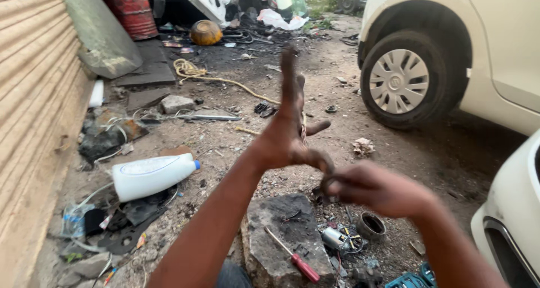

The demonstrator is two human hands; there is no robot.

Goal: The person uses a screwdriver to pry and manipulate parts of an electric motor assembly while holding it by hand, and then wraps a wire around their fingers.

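My left hand (pixel 289 127) is raised in the middle of the view, greasy, with fingers spread and pointing up. It holds nothing. My right hand (pixel 374 188) comes in from the lower right, and its fingers are curled in a pinch against the tip of my left thumb. Motion blur hides whether anything small sits in that pinch. Below the hands lies a flat grey stone (pixel 287 240) with a red-handled screwdriver (pixel 295 260) on it. Beside the stone are a small metal motor part (pixel 336 238) and a dark ring (pixel 371 226) on the dirt.
A white bottle with a blue cap (pixel 152 175) lies at the left among scraps, near a ribbed shutter (pixel 34 125). A white car's wheel (pixel 400 80) stands at the right, and another white car body (pixel 509 220) is close at the lower right. Yellow rope (pixel 191 70) and a red drum (pixel 132 7) lie farther back.
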